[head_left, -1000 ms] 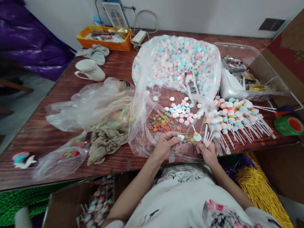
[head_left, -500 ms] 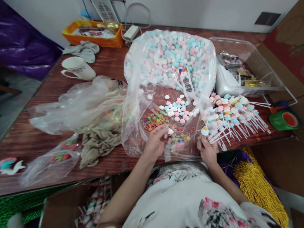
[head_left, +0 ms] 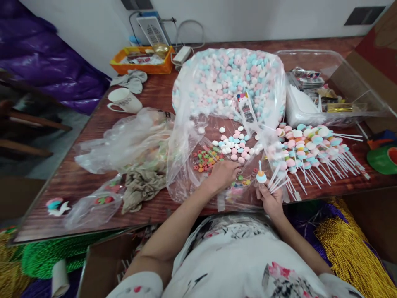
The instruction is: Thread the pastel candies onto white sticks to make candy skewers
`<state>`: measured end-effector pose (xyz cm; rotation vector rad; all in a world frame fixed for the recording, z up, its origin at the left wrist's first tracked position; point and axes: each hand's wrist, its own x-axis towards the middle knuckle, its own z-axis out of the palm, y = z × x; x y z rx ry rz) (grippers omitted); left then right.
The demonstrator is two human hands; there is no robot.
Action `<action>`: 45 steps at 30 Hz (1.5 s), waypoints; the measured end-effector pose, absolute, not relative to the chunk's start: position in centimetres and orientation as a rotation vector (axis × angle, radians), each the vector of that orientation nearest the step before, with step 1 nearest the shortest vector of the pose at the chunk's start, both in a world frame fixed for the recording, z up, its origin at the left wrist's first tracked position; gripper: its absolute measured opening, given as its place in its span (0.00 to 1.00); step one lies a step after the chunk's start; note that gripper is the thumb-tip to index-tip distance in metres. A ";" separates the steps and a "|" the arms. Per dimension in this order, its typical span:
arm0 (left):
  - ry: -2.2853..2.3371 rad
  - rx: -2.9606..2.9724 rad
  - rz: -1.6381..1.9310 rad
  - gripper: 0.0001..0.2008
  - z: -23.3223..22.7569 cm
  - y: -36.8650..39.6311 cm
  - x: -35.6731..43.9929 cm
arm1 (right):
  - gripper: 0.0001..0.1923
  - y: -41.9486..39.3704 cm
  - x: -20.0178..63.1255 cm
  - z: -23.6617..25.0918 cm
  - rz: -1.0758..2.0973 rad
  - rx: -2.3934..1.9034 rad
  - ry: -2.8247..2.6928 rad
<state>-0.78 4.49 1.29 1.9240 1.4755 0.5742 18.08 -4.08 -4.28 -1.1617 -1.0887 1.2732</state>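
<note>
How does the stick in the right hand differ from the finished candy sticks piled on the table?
The stick in the right hand carries only one or two candy pieces and points up; the piled candy sticks are each loaded with several pieces and lie flat on the table. The held one is gripped alongside bare sticks. Both have thin white sticks and pastel candies.

Big bag of candy pieces [head_left: 229,78] at centre of desk [head_left: 62,182], its open mouth toward the person; loose pieces [head_left: 234,145] and cereal rings [head_left: 206,159] lie on the plastic in front. Right of it, row of finished sticks [head_left: 310,149], clear bin [head_left: 325,95] behind them. Left: crumpled bags [head_left: 127,140], mug [head_left: 124,100] behind, tray [head_left: 141,62] at far edge.
</note>
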 end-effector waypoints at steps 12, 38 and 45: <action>1.172 1.129 1.061 0.10 3.1 1.5 -1.9 | 0.20 -4.2 17.9 -2.8 1.202 -1.174 -1.327; 1.043 0.831 1.105 0.12 5.3 0.1 -1.1 | 0.13 -4.0 18.0 -2.4 1.028 -1.037 -1.769; 1.173 1.366 1.077 0.07 5.9 -0.3 -2.9 | 0.12 -4.0 18.0 -2.7 1.035 -1.022 -1.782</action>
